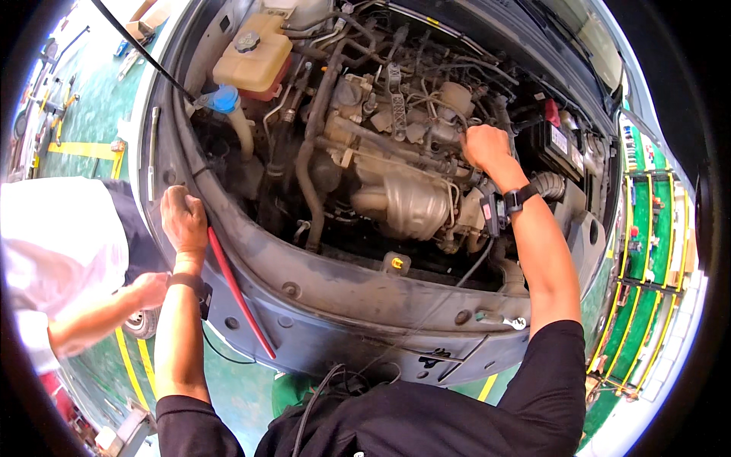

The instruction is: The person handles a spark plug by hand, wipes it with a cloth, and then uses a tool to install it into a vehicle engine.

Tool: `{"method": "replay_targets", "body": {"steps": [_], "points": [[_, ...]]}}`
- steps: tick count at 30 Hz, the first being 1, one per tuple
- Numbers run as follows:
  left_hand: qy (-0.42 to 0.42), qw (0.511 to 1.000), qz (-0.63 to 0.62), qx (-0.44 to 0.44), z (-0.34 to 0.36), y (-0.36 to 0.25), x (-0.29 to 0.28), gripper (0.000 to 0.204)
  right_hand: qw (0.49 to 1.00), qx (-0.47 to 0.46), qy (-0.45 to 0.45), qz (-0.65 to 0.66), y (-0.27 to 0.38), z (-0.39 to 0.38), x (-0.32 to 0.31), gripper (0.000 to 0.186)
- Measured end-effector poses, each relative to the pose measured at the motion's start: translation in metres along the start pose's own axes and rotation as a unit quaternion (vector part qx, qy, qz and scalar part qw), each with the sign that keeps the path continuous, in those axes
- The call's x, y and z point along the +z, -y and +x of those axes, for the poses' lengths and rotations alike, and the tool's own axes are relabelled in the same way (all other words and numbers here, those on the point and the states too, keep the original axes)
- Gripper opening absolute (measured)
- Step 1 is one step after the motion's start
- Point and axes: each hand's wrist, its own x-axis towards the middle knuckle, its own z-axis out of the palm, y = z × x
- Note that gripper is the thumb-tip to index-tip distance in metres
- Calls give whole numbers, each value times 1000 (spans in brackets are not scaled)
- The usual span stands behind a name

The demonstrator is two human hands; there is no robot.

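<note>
A car's engine [403, 190] lies uncovered in front of me. My right hand [486, 146] reaches into its back right part, fingers curled in by hoses and wiring; what they grip is hidden. At the left front edge of the bay, my left hand [185, 218] presses on the fender with bent, closed fingers, and I cannot make out anything in them. A red bar [241, 293] slants over the front panel just right of that hand. On the front panel's right side lies a ratchet [512, 321]. A thin metal rod [153, 154] rests along the left fender.
A co-worker's hand [148, 290] is close to my left wrist. The tan coolant tank [253, 52], blue-capped filler neck [226, 99] and black prop rod [141, 49] stand at left. The battery [554, 148] sits at right. A dark cable [476, 266] hangs across the front panel.
</note>
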Motion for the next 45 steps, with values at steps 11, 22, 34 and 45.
{"method": "replay_targets", "body": {"steps": [11, 22, 34, 45], "points": [[-5, 1000, -8, -5, 0, -3, -3, 11, 1000, -18, 8, -3, 0, 1, -6, 18], [0, 1000, 1, -8, -1, -3, -4, 10, 999, -16, 14, -35, 5, 6, -6, 19], [-12, 1000, -12, -4, 0, -3, -4, 9, 1000, 0, -26, -1, 8, -5, -10, 16], [-11, 1000, -17, -4, 3, -8, -5, 8, 998, -29, -38, -45, 9, -7, -7, 16]]}}
